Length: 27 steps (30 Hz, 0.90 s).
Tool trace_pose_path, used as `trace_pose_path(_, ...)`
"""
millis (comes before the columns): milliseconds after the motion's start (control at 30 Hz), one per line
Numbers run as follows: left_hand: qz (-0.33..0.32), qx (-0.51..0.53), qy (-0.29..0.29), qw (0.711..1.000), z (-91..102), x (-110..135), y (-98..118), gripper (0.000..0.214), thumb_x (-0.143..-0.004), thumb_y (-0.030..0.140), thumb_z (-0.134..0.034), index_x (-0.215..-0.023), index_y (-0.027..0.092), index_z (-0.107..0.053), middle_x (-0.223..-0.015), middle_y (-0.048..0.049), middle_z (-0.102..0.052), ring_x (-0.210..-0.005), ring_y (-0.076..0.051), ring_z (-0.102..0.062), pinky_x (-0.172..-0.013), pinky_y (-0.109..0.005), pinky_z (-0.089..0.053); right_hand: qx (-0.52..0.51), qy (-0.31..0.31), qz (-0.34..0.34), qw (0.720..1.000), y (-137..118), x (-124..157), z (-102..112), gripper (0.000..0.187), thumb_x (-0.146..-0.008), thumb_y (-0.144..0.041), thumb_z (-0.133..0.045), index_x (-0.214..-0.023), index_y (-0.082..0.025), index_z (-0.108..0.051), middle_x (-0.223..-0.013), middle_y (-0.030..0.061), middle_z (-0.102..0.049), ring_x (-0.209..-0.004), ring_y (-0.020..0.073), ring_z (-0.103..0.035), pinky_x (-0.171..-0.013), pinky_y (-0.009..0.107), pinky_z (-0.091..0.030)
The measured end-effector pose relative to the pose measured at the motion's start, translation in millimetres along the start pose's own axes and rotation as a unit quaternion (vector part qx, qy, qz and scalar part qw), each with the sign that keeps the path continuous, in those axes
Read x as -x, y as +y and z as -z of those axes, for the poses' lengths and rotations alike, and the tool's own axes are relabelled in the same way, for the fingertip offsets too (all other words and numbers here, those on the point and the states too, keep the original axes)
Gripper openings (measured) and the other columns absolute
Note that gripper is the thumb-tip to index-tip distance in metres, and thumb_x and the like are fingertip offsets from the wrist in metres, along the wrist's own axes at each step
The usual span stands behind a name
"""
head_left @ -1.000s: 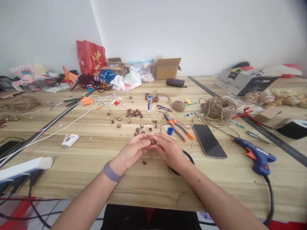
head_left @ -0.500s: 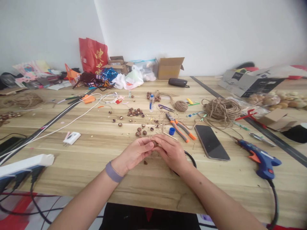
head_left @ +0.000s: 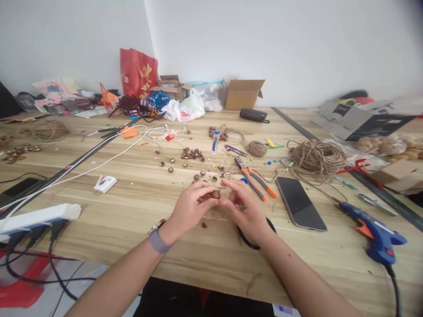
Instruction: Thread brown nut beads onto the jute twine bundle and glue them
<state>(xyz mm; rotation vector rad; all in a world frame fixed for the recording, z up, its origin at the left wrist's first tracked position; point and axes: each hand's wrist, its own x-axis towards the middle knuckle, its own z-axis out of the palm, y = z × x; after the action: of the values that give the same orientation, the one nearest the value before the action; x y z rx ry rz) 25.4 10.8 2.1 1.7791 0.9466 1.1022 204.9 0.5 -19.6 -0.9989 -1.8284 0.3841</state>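
My left hand (head_left: 193, 202) has its thumb and fingers closed round a round brown nut (head_left: 215, 194), which pokes out at the fingertips. My right hand (head_left: 246, 204) is beside it, thumb near the nut, fingers apart and curved with nothing visible held. Under my right hand and wrist lies a black loop (head_left: 246, 240), with a bit of metal (head_left: 240, 207) showing by the palm; the rest is hidden. Just beyond my hands lie several brown nut shells (head_left: 191, 154), some hollow, among crumbs. Orange-grey pliers (head_left: 253, 176) and a blue cap (head_left: 243, 181) are beyond my right hand.
A phone (head_left: 300, 203) and a blue glue gun (head_left: 370, 229) lie to the right. Twine coils (head_left: 317, 156) and a small bottle (head_left: 215, 141) stand farther back. On the left are a white power strip (head_left: 39, 218), a charger (head_left: 105, 184) and a white cable (head_left: 109, 157).
My hands, earlier together over the nut, have come apart on the right side; the right fingers have lifted off and the nut shows more. The whole view has shifted slightly.
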Motion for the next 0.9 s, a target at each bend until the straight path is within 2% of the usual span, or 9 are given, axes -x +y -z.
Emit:
trace_pose_path(67,-0.009,-0.016,0.017,1.0,-0.7,0,1,0.016,-0.077,0.028,-0.069,-0.092,0.024,-0.075,-0.09,-0.0056,-0.064,-0.084,-0.02,-0.057,-0.075,-0.027,-0.042,0.011,0.049,-0.03,0.998,-1,-2,1,0.021,-0.091,-0.032,-0.049,-0.1,-0.023,-0.067,-0.08,0.0039,-0.066,-0.063,0.0138,-0.058,-0.06,0.028,-0.049)
trace_pose_path(167,-0.015,-0.026,0.031,0.999,-1.4,1,0,0.018,-0.076,0.029,-0.069,-0.093,0.025,-0.074,-0.092,-0.0056,-0.065,-0.084,-0.021,-0.056,-0.076,-0.028,-0.042,-0.002,0.068,-0.108,0.992,-3,-2,2,0.027,-0.092,-0.036,-0.045,-0.089,-0.021,-0.067,-0.06,-0.0005,-0.06,-0.053,0.0128,-0.053,-0.054,0.026,-0.044)
trace_pose_path(300,-0.03,-0.055,0.048,0.997,-2.9,1,-4,0.018,-0.078,0.03,-0.068,-0.094,0.026,-0.074,-0.092,-0.0057,-0.064,-0.086,-0.021,-0.055,-0.079,-0.029,-0.041,-0.042,0.015,-0.2,0.979,-3,-1,-2,0.046,-0.09,-0.055,-0.04,-0.075,-0.02,-0.066,-0.043,-0.0031,-0.049,-0.041,0.0115,-0.044,-0.044,0.024,-0.035)
trace_pose_path(400,-0.049,-0.092,0.05,0.993,-5.1,2,-6,0.019,-0.08,0.029,-0.065,-0.097,0.025,-0.072,-0.092,-0.006,-0.062,-0.086,-0.021,-0.055,-0.079,-0.029,-0.041,-0.101,-0.044,-0.248,0.962,-2,-1,-7,0.055,-0.083,-0.067,-0.041,-0.066,-0.02,-0.063,-0.046,-0.0019,-0.05,-0.04,0.0103,-0.04,-0.041,0.023,-0.03)
trace_pose_path(467,-0.056,-0.116,0.049,0.99,-6.6,3,-7,0.02,-0.081,0.027,-0.064,-0.099,0.024,-0.072,-0.092,-0.0063,-0.061,-0.086,-0.021,-0.055,-0.08,-0.029,-0.042,-0.178,-0.08,-0.288,0.938,-2,-1,-10,0.057,-0.08,-0.071,-0.044,-0.063,-0.019,-0.059,-0.047,-0.0027,-0.049,-0.039,0.0085,-0.035,-0.04,0.022,-0.026)
trace_pose_path(567,-0.058,-0.143,0.047,0.987,-8.7,4,-9,0.021,-0.083,0.024,-0.061,-0.102,0.023,-0.071,-0.092,-0.0065,-0.06,-0.087,-0.02,-0.055,-0.079,-0.029,-0.041,-0.297,-0.114,-0.355,0.879,-8,-2,-11,0.056,-0.078,-0.071,-0.047,-0.062,-0.018,-0.056,-0.041,-0.0065,-0.039,-0.038,0.0066,-0.027,-0.04,0.021,-0.02)
trace_pose_path(733,-0.058,-0.156,0.041,0.985,-12.3,5,-9,0.021,-0.084,0.02,-0.059,-0.102,0.024,-0.07,-0.094,-0.0062,-0.06,-0.087,-0.02,-0.056,-0.077,-0.028,-0.041,-0.424,-0.124,-0.422,0.792,-16,-4,-11,0.048,-0.068,-0.063,-0.067,-0.064,-0.017,-0.054,-0.044,-0.009,-0.037,-0.04,0.0038,-0.023,-0.04,0.019,-0.014)
trace_pose_path(800,-0.068,-0.162,0.036,0.984,-13.5,5,-8,0.02,-0.085,0.021,-0.058,-0.101,0.023,-0.07,-0.093,-0.0065,-0.06,-0.086,-0.02,-0.056,-0.077,-0.028,-0.042,-0.458,-0.114,-0.436,0.766,-16,-4,-12,0.046,-0.064,-0.056,-0.074,-0.065,-0.016,-0.052,-0.049,-0.0093,-0.039,-0.04,0.002,-0.022,-0.04,0.018,-0.013)
trace_pose_path(900,-0.083,-0.182,0.031,0.979,-14.8,6,-7,0.019,-0.086,0.022,-0.057,-0.1,0.022,-0.07,-0.092,-0.0069,-0.06,-0.085,-0.02,-0.056,-0.077,-0.028,-0.042,-0.484,-0.104,-0.44,0.749,-15,-5,-12,0.042,-0.064,-0.049,-0.078,-0.067,-0.016,-0.052,-0.052,-0.0096,-0.04,-0.04,0.0007,-0.022,-0.039,0.017,-0.012)
